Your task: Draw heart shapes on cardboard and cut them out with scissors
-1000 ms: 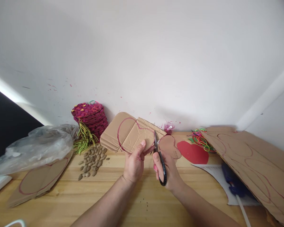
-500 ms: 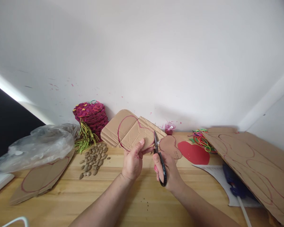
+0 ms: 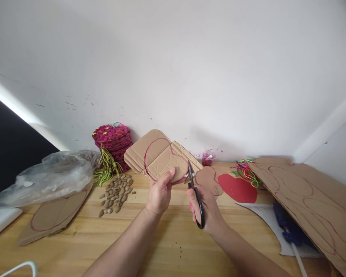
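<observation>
My left hand (image 3: pixel 159 194) grips the lower edge of a brown cardboard piece (image 3: pixel 157 156), thumb on its face. A purple-red curved outline, like part of a heart, is drawn on it. In my right hand (image 3: pixel 204 207) are black-handled scissors (image 3: pixel 200 204), their blades at the cardboard's right side beside the drawn line. The blades look slightly apart. Behind the scissors lies a cut cardboard heart (image 3: pixel 209 180), partly overlapped by the held piece. A red heart-shaped piece (image 3: pixel 239 188) rests to its right.
At left are a clear plastic bag (image 3: pixel 52 175), an outlined cardboard piece (image 3: pixel 57 211), brown seed-like pieces (image 3: pixel 117 192) and a magenta stack with green tassel (image 3: pixel 113 140). Rightward sit a paint cup (image 3: pixel 208 158), coloured cords (image 3: pixel 248 173), large outlined cardboard (image 3: pixel 308 196) and a blue glue gun (image 3: pixel 288 227).
The cardboard is turned slightly and my left hand has shifted a little left and down. The scissors stay at its right side. The whole view has shifted slightly.
</observation>
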Demonstrator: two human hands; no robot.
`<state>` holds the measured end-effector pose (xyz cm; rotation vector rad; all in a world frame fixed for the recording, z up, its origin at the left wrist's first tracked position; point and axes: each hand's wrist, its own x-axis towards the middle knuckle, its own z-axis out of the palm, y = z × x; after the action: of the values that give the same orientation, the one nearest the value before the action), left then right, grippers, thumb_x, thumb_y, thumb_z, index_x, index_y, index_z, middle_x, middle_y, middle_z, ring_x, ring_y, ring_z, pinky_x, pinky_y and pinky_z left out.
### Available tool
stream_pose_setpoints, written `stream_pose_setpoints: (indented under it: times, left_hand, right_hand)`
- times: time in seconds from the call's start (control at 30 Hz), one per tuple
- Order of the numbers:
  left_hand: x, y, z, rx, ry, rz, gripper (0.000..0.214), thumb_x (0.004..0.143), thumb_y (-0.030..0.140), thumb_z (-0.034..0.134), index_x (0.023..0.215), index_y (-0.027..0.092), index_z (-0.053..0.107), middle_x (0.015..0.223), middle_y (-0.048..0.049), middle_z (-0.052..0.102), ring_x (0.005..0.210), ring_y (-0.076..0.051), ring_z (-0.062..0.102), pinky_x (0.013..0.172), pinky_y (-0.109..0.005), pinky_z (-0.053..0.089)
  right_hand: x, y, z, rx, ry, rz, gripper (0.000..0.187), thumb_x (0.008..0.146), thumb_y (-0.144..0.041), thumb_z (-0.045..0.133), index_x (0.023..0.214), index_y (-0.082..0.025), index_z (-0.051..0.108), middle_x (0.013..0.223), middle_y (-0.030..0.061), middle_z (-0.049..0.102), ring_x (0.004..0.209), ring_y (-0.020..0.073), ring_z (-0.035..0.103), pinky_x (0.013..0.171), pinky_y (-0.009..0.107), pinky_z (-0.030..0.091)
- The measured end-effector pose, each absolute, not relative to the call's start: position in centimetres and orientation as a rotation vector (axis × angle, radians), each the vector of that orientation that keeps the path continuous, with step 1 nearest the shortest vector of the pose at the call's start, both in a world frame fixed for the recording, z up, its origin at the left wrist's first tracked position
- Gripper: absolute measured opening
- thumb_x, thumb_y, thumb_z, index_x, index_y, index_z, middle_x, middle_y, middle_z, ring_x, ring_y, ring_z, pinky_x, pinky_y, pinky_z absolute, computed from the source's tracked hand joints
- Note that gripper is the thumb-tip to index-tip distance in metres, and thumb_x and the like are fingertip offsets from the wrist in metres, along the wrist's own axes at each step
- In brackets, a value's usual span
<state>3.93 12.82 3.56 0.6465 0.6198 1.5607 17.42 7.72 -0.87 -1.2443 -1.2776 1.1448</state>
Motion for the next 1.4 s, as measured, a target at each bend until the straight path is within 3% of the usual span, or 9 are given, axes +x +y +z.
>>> stream_pose_setpoints:
  times: [0.33, 0.63, 1.03, 1.23, 1.4]
  left_hand:
    - [3.5, 13.3, 4.1, 0.655, 0.631, 1.571, 0.072, 0.057, 0.025, 0.095, 0.125, 0.022, 0.071, 0.106, -0.0060, 0.081, 0.093, -0.026, 0.076, 0.079, -0.042, 0.067]
    - [4.1, 12.8, 3.5, 0.647, 0.631, 1.549, 0.077, 0.056, 0.024, 0.096, 0.128, 0.021, 0.070, 0.102, -0.0041, 0.082, 0.097, -0.024, 0.077, 0.088, -0.034, 0.062]
    - [4.3, 12.7, 3.0, 0.610, 0.562, 1.552, 0.068, 0.060, 0.020, 0.094, 0.125, 0.020, 0.072, 0.100, -0.0036, 0.082, 0.091, -0.021, 0.077, 0.082, -0.030, 0.064]
    - [4.4, 12.8, 2.9, 0.592, 0.550, 1.502, 0.063, 0.064, 0.018, 0.090, 0.124, 0.019, 0.072, 0.107, -0.0062, 0.081, 0.091, -0.023, 0.077, 0.079, -0.035, 0.067]
    - [4.5, 12.8, 3.0, 0.574, 0.526, 1.493, 0.058, 0.065, 0.016, 0.089, 0.121, 0.018, 0.073, 0.107, -0.0065, 0.081, 0.092, -0.021, 0.077, 0.078, -0.031, 0.066]
  right_hand:
    - [18.3, 8.1, -0.5, -1.203, -1.322, 1.186, 0.061, 0.089, -0.080, 0.058, 0.074, -0.024, 0.043, 0.057, -0.0064, 0.047, 0.040, 0.0093, 0.047, 0.040, 0.022, 0.037]
    - [19.0, 8.6, 0.2, -1.192, -1.365, 1.150, 0.061, 0.089, -0.081, 0.055, 0.075, -0.022, 0.046, 0.062, -0.0044, 0.049, 0.047, 0.0113, 0.052, 0.045, 0.025, 0.042]
    - [19.0, 8.6, 0.6, -1.221, -1.457, 1.050, 0.064, 0.088, -0.086, 0.050, 0.077, -0.022, 0.048, 0.066, -0.0024, 0.051, 0.054, 0.0142, 0.055, 0.051, 0.028, 0.046]
    - [19.4, 8.8, 0.5, -1.290, -1.502, 0.955, 0.067, 0.090, -0.086, 0.045, 0.072, -0.022, 0.050, 0.064, -0.0003, 0.052, 0.055, 0.0165, 0.059, 0.051, 0.030, 0.049]
    - [19.2, 8.8, 0.5, -1.265, -1.489, 0.970, 0.065, 0.090, -0.085, 0.048, 0.075, -0.022, 0.051, 0.064, -0.0008, 0.054, 0.053, 0.0159, 0.059, 0.051, 0.029, 0.048]
